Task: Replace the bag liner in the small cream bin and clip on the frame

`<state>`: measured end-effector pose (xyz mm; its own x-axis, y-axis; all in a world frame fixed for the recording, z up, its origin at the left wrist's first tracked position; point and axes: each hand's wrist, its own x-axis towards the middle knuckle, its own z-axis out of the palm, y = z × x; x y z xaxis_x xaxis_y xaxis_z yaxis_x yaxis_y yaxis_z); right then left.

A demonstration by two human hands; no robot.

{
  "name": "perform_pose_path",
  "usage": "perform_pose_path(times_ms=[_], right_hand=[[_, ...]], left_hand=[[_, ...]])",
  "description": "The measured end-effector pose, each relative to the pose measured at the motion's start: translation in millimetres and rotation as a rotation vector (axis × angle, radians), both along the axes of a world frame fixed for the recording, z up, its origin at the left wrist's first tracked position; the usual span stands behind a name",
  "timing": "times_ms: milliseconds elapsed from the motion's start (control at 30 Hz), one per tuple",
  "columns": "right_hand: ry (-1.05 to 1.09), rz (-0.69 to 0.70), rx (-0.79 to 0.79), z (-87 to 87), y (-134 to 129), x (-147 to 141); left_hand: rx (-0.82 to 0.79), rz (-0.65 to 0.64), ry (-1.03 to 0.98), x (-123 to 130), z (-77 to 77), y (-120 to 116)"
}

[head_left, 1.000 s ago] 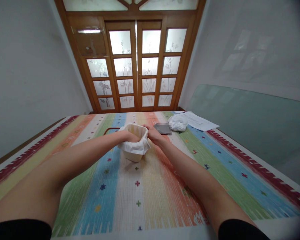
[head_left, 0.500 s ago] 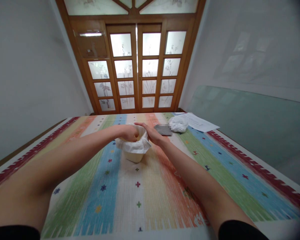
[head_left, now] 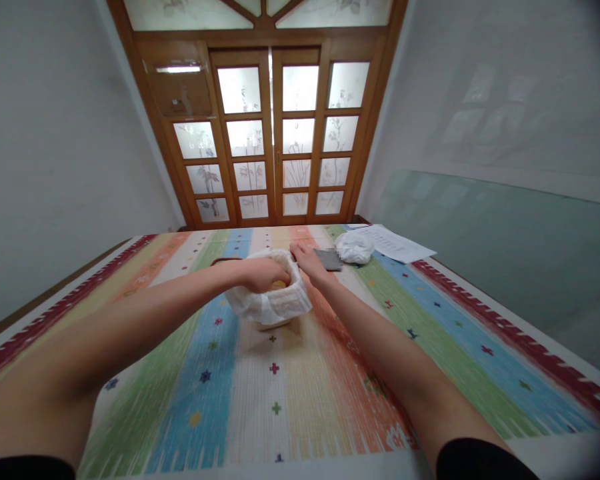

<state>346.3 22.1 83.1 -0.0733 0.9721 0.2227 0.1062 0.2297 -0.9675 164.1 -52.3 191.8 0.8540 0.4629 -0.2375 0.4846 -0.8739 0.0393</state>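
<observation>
A small cream-coloured bin (head_left: 274,326) stands mid-table, with a white plastic bag (head_left: 275,308) lining it and hanging over its outside. My left hand (head_left: 266,275) is down inside the bag's mouth, fingers curled; whatever they hold, if anything, is hidden. At the right rim, my right hand (head_left: 307,261) has its fingers closed on the edge of the bag. A thin brown curved piece (head_left: 223,260) shows behind my left wrist; I cannot tell what it belongs to.
Right of the bin lie a flat grey item (head_left: 329,260), a crumpled white bundle (head_left: 355,248) and a printed paper sheet (head_left: 400,245). A striped tablecloth (head_left: 240,400) covers the table. Wooden glazed doors (head_left: 273,167) stand beyond, and a greenish glass panel (head_left: 505,247) leans at right.
The bag's edge has spread wider and hangs lower over the bin. My right hand has moved slightly right, its fingers now curled instead of stretched. The brown curved piece has come into view.
</observation>
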Motion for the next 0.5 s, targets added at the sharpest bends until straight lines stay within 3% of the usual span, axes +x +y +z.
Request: perform_pose_path(times_ms=[67,200,300,500], right_hand=[[0.021,-0.003,0.116,1.9,-1,-1],[0.198,0.298,0.141,11.0,-13,-6],[0.214,0.444,0.095,14.4,-23,-11],[0.245,0.44,0.028,7.3,-26,-18]], left_hand=[[-0.042,0.041,0.006,2,4.1,-2],[-0.043,0.216,0.098,4,7.8,2],[-0.026,0.269,0.124,4,2.5,9],[0.006,0.292,0.089,1,-6.4,17]])
